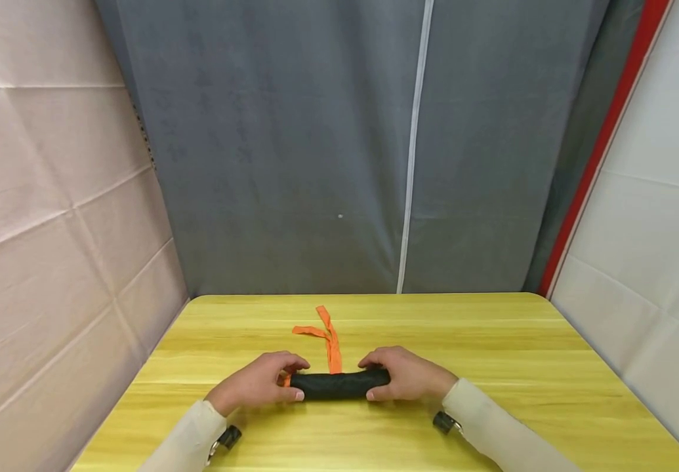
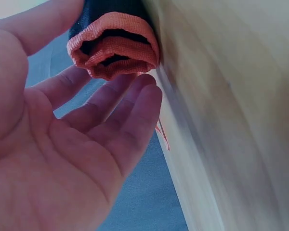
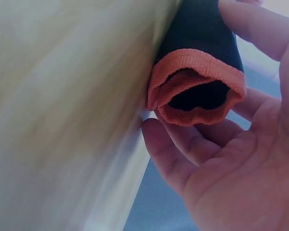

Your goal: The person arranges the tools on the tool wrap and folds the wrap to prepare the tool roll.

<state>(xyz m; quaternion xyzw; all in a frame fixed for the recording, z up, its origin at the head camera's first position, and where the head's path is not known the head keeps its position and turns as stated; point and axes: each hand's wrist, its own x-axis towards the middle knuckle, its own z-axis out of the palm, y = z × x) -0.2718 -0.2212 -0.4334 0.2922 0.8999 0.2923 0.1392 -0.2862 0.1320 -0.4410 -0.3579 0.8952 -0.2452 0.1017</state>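
A black fabric roll (image 1: 339, 386) with orange edging lies crosswise on the table. Two orange tie straps (image 1: 332, 344) stretch from its far side toward the back. My left hand (image 1: 265, 380) holds the left end, thumb on the near side and fingers beyond it. At the opposite end, my right hand (image 1: 407, 375) grips it in the same manner. In the left wrist view, the roll's orange-bound end (image 2: 113, 45) shows its folded layers between thumb and fingers. The right wrist view shows the other orange-bound end (image 3: 197, 89), looser, with a hollow inside.
The yellow wood-grain table (image 1: 463, 334) reaches back to a grey curtain (image 1: 292, 164) with a pale vertical strip. A pale cloth wall (image 1: 50, 196) stands on the left, a white one (image 1: 658, 229) with a red border on the right.
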